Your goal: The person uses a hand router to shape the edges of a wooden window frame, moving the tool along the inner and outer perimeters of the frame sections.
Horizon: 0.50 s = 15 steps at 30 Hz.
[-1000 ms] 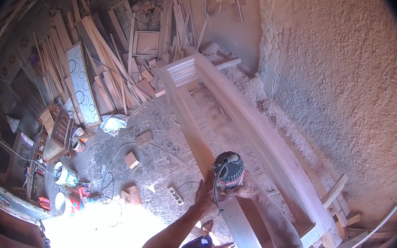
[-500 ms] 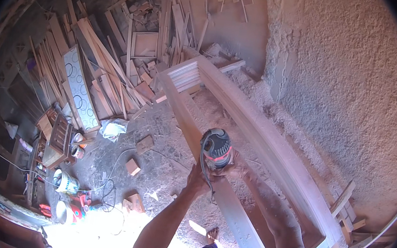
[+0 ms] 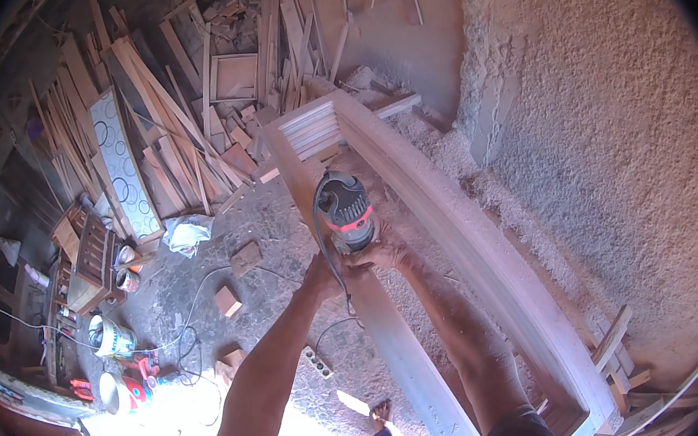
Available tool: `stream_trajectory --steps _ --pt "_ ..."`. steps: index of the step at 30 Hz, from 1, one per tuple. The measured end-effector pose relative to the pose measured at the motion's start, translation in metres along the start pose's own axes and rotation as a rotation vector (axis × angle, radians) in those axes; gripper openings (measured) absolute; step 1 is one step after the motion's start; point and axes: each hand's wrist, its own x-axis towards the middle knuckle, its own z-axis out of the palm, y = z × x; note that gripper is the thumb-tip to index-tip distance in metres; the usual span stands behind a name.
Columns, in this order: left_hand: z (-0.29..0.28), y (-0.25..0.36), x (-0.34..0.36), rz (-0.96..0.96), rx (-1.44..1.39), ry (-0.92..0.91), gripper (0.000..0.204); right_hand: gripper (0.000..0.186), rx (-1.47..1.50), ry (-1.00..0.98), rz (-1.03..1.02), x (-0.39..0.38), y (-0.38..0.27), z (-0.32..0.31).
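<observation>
I count one left hand (image 3: 324,278), one right hand (image 3: 381,251), one power tool (image 3: 346,209), one wooden frame (image 3: 411,356), one power strip (image 3: 318,362), one circle-patterned panel (image 3: 126,173), one white bag (image 3: 187,238), two buckets (image 3: 112,340), two small tins (image 3: 128,281), at least three wooden blocks (image 3: 227,301), and leaning boards (image 3: 146,82) beyond exact counting.

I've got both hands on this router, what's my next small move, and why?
I'd probably ease the router along the left wooden rail toward its far end: your left hand and right hand are both at the tool's base, and more rail lies ahead.
</observation>
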Motion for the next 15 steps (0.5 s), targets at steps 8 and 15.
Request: stream_trajectory --steps 8,15 --pt "0.060 0.024 -0.062 -0.004 -0.333 -0.054 0.086 0.094 0.003 0.008 0.046 -0.094 -0.020 0.000" --pt "0.119 0.108 -0.151 -0.011 -0.010 -0.051 0.092 0.068 0.081 0.046 0.038 -0.213 -0.049 -0.005"
